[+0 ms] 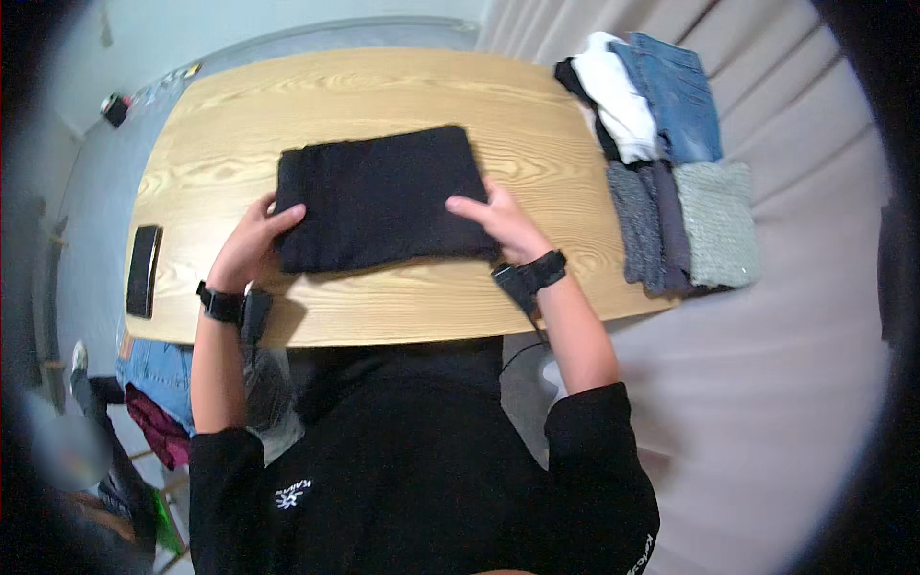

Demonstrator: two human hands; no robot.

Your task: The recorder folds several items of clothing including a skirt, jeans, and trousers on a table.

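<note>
A folded black garment forms a wide, flat rectangle over the middle of the wooden table. Its exact kind is hidden by the folding. At its left edge my left hand grips it, thumb on top and the other fingers mostly hidden behind the edge. My right hand holds the opposite edge the same way, thumb lying over the cloth. Whether the garment rests on the tabletop or is slightly raised, I cannot tell. Black straps with small devices circle both wrists.
Folded clothes lie along the table's right side: blue jeans, a white garment, dark grey pieces and a pale green knit. A black phone-like object is at the left edge. Jeans and maroon cloth sit lower left, near another person.
</note>
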